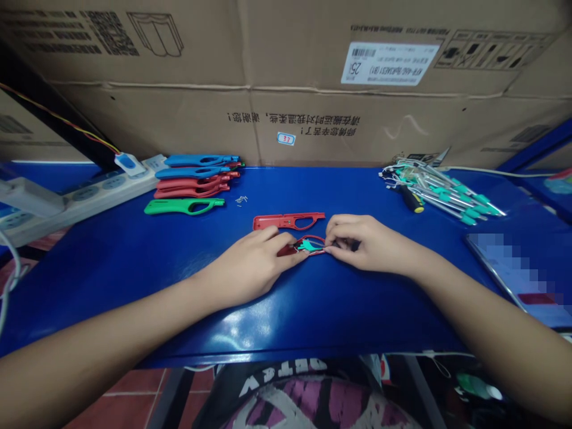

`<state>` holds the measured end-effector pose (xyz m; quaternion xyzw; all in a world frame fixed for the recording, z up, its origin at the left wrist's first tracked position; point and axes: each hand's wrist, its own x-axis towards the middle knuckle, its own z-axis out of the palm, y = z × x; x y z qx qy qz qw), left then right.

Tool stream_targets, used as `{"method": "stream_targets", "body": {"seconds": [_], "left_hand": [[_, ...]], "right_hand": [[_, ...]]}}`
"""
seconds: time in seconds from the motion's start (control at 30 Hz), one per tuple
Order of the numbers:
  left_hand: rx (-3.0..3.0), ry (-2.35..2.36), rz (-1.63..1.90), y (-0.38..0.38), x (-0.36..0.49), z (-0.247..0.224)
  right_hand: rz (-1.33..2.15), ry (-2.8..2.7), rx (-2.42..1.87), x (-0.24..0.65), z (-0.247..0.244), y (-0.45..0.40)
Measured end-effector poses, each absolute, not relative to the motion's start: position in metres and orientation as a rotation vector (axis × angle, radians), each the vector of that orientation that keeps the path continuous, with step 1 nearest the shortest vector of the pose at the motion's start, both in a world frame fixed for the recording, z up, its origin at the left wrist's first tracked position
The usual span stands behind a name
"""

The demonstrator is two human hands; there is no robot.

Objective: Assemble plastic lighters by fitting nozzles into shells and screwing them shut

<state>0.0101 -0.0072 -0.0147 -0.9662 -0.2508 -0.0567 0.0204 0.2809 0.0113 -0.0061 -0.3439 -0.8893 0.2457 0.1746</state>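
Near the middle of the blue table, my left hand [257, 262] has its fingers closed on the left end of a red casing half [288, 250], partly covering it. A green trigger part [308, 245] and thin wires lie within that casing. My right hand [364, 244] pinches the casing's right end, with thumb and forefinger close together; the exact part between them is too small to tell. Just behind both hands lies another red casing half [286, 221], with an oval opening, touched by neither hand.
Blue, red and green casings [185, 205] are piled at the back left beside a power strip [84, 189] and small screws [241, 200]. Back right are metal rods with green parts [447, 190] and a screwdriver [412, 199]. A phone [518, 280] lies right; cardboard [295, 65] stands behind.
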Motion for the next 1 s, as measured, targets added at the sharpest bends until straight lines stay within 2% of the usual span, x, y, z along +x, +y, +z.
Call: {"method": "stream_targets", "body": {"seconds": [0.33, 0.57, 1.0], "left_hand": [[-3.04, -0.777, -0.452, -0.0053, 0.0076, -0.0183], [-3.149, -0.927, -0.429, -0.0039, 0.0101, -0.0175], [-3.195, -0.951, -0.457, -0.0025, 0.0092, -0.019]], "right_hand": [[0.693, -2.473, -1.012, 0.2815, -0.011, 0.0132], [0.753, -2.42, -1.058, 0.2793, -0.0117, 0.0133], [0.724, -2.572, -0.859, 0.2817, -0.0071, 0.0087]]}}
